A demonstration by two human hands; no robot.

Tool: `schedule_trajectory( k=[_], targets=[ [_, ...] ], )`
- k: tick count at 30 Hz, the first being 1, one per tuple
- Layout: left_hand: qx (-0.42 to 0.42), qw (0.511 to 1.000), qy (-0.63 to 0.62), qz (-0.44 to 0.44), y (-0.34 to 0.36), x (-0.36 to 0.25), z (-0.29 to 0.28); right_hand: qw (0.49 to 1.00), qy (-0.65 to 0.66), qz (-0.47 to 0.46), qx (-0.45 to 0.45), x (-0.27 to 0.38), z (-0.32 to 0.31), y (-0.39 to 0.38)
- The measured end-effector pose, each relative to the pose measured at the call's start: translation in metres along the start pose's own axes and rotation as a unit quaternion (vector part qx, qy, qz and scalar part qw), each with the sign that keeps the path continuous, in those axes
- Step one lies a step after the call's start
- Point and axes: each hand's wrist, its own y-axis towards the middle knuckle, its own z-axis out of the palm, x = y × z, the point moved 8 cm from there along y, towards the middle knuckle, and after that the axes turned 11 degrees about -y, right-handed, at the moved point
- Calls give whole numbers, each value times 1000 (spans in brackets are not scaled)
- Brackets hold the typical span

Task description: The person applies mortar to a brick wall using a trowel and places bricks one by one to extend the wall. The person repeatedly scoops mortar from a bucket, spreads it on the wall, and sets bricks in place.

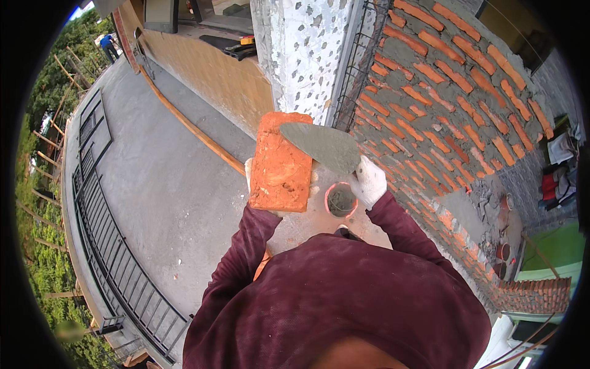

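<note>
- While the orange clay brick (281, 166) hangs above the floor in front of the torso, its broad face is turned up toward the head camera, long side running roughly away from the body.
- It looks stiff and fairly heavy for one hand, rough and dusty rather than slippery, likely to chip at its corners; the long edges near mid-length seem the soundest place to take hold.
- The left hand (248, 171), in a white glove, clasps it from below, glove showing at both long edges; the palm is hidden behind it.
- Over its far right corner lies the tip of a grey trowel (326, 147); whether blade and clay touch cannot be told.
- The right hand (370, 183), also gloved, is closed at the trowel's handle end, its wrist turned inward so that the blade points left.
- Both maroon sleeves (402, 224) reach forward from the body, the right elbow set wider.
- Below, between the hands, a bucket (328, 197) contains grey mortar (342, 202).
- Farther out, a brick wall (430, 92) rises on the right, a pitted white column (310, 55) ahead, and a black railing (132, 249) lies left on the concrete floor (166, 184).
</note>
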Motion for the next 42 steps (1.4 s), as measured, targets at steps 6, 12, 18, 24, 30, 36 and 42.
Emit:
schedule_trajectory(
  k=[6,12,18,24,30,36,42],
  targets=[
    [159,976,-90,-118,58,14,86,962,-102,237,93,-131,-23,-116],
    [139,969,203,-30,175,-10,141,857,71,497,117,-209,2,-212],
    [368,691,613,102,313,23,344,850,82,495,163,-305,25,-219],
    [462,542,696,91,453,61,468,870,48,466,155,-361,12,-188],
    [541,428,721,64,557,107,537,771,93,622,103,-370,34,-246],
    [567,415,711,20,608,98,544,631,183,750,-73,-315,50,-250],
    [594,395,700,36,662,94,535,582,181,784,-118,-278,87,-240]
  ],
)
